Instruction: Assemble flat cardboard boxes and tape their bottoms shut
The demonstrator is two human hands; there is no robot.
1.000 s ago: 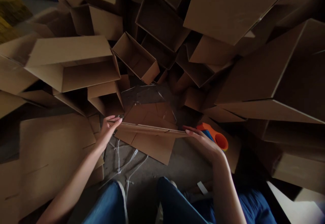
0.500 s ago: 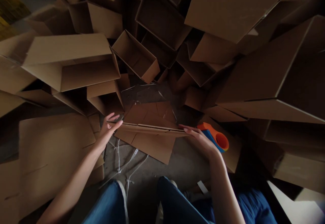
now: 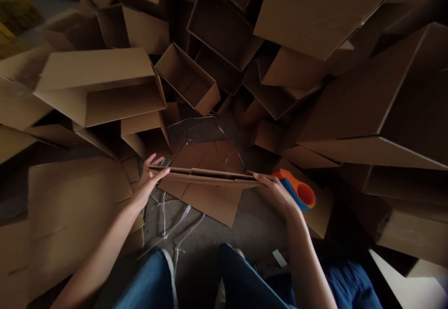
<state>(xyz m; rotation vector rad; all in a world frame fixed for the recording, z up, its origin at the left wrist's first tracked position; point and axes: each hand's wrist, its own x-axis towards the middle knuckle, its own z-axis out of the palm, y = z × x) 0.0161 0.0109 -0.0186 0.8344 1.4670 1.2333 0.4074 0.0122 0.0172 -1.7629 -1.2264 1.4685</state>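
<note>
Both my hands grip a flattened cardboard box (image 3: 206, 183) by its opposite ends, holding it low over the floor. My left hand (image 3: 150, 178) pinches the left end, with the fingers spread over and under the board. My right hand (image 3: 273, 192) holds the right end, its fingertips along the top fold. The two upper layers of the box show a narrow gap along the fold. Just beyond my right hand lies an orange and blue tape dispenser (image 3: 299, 192), close to my palm but apparently not held.
Open and flattened cardboard boxes (image 3: 94, 89) are heaped around me on three sides. Loose white strapping (image 3: 175, 225) lies on the concrete floor (image 3: 259, 225) between my legs and the box. My jeans-clad knees (image 3: 147, 281) show at the bottom.
The box's upper edge has lifted slightly, with its layers parting along the fold. My left fingers have shifted on the left end, and my right hand has moved a little to the right.
</note>
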